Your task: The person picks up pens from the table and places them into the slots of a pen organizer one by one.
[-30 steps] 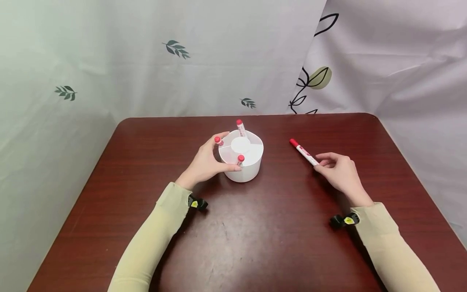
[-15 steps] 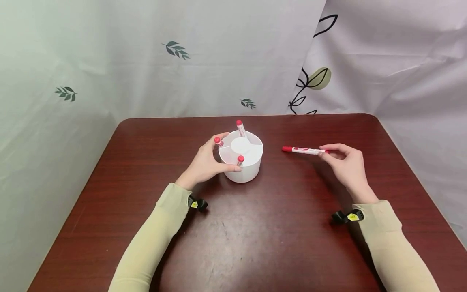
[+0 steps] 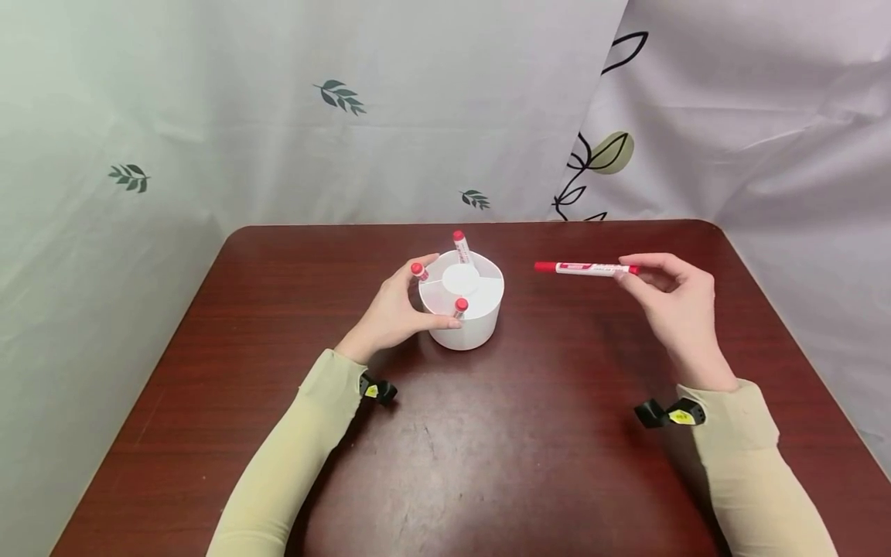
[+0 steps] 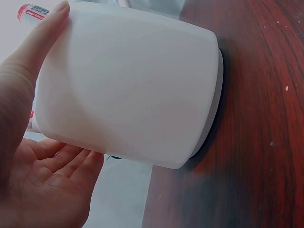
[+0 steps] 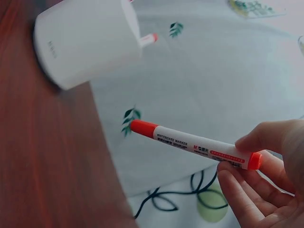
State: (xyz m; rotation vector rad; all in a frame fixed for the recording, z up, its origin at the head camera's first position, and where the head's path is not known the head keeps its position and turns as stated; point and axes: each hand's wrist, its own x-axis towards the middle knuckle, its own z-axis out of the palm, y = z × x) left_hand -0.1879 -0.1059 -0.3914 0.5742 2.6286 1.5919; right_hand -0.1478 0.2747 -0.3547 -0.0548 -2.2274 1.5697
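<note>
My right hand (image 3: 678, 305) pinches a red-capped whiteboard marker (image 3: 585, 269) near its tail end. The marker is held above the table, nearly level, its cap pointing left. My left hand (image 3: 393, 309) grips the left side of a round white pen holder (image 3: 473, 333), thumb at the front and fingers behind. Dividers split the holder around a raised round centre. Three red-capped markers stand in it: one at the back (image 3: 461, 246), one at the left (image 3: 419, 271) and one at the front (image 3: 460, 307). In the left wrist view the thumb (image 4: 50, 33) lies along the holder's wall.
The holder stands on a dark red-brown wooden table (image 3: 445, 456) with rounded far corners. Behind the table hangs a pale curtain (image 3: 418, 116) with leaf prints. Each wrist carries a small black camera (image 3: 668, 414) on a strap.
My right hand has lifted the marker off the table and moved up and slightly right. The marker has swung from slanted to nearly level. The left hand and holder stay in place.
</note>
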